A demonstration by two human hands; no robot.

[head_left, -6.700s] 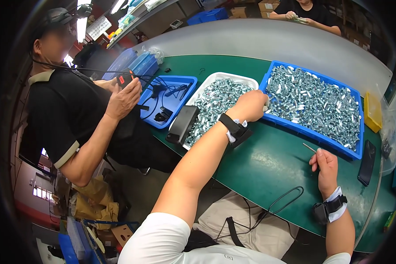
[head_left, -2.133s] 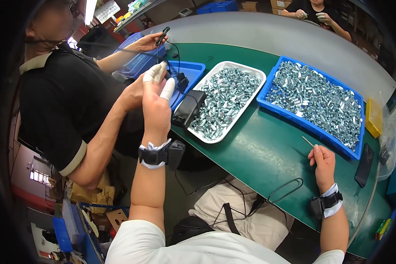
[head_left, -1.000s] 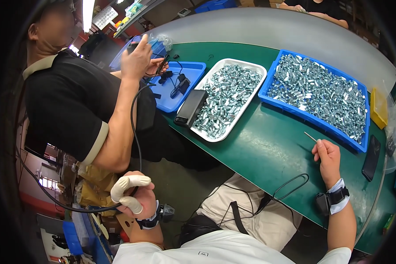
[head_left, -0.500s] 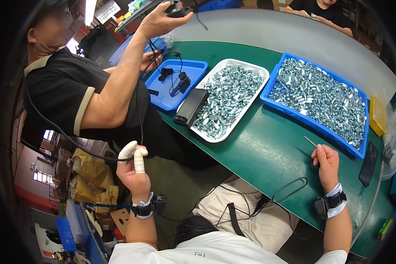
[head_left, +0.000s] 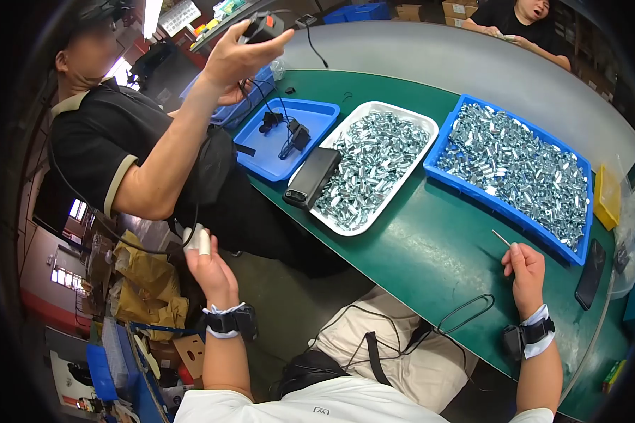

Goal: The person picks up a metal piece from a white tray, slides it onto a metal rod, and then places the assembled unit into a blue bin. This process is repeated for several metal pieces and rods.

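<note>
Left hand (head_left: 210,264): raised off to the person's left, away from the counter (head_left: 430,247), its covered fingertips pinching a black cable (head_left: 130,243) in a narrow grip
Right hand (head_left: 523,266): resting on the green counter, grip closed narrow around a thin metal pin (head_left: 501,237) that is pointing toward the blue bin (head_left: 504,211)
Cable: running from the left hand's pinch up past the co-worker's arm (head_left: 169,151); the co-worker's hand (head_left: 236,56) is lifting a small black device (head_left: 262,28) high over the counter's far edge
Risk, snag: the cable is looking taut between the two people, so a tug from either end is likely pulling it out of the pinch or jerking the device from the raised hand
Risk, slip: the smooth finger covers are probably giving little hold on a thin cord
Risk, knock: a second lead is dangling from the device above the small blue tray (head_left: 289,137); swinging, it could be sweeping the black clips there or the dark flat box (head_left: 312,178) lying on the rim of the white tray (head_left: 360,227)
Risk, spill: that box is sitting half over the heap of silvery parts (head_left: 374,162), so a nudge could be scattering them
Risk, pin: with the gaze turned left, the pin could be rolling loose
</note>
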